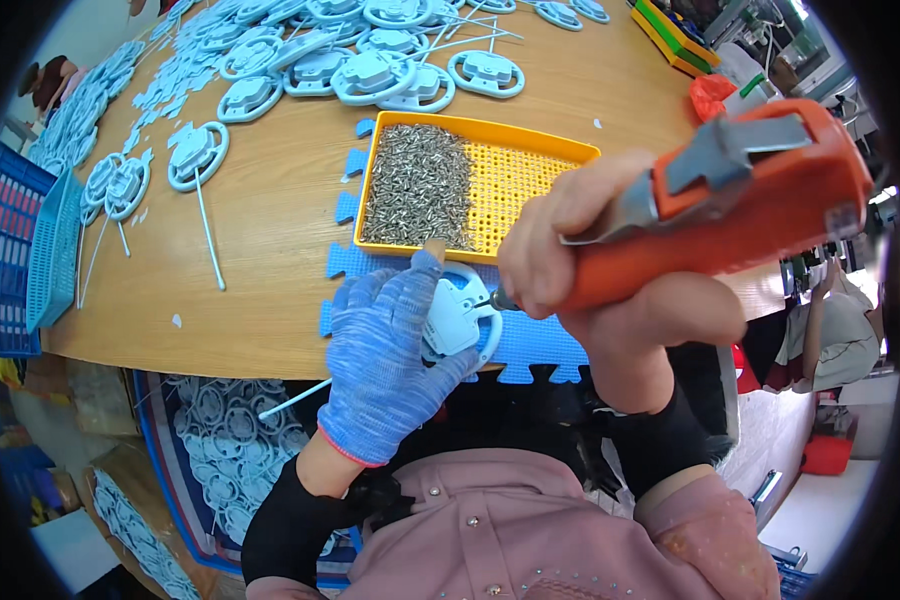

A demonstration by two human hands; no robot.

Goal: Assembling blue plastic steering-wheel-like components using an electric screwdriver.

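My left hand [385, 345], in a blue knitted glove with at least one fingertip bare, grips a light blue plastic part [452, 318] shaped like a small steering wheel. The part rests over the blue foam mat [540, 345], and its thin rod [295, 398] seems to stick out left beneath my wrist. My bare right hand [600, 260] is wrapped round an orange power screwdriver [710, 235] with a grey metal clip. Its bit points left and meets the part near its right side; whether a screw sits under the tip is too small to tell.
A yellow tray [490, 125] with a heap of small screws [417, 185] stands just beyond the part. More light blue parts [370, 75] are piled at the back, and others fill a bin [235, 450] below the table's edge. A teal basket [55, 250] stands left. Another person [835, 330] is at far right.
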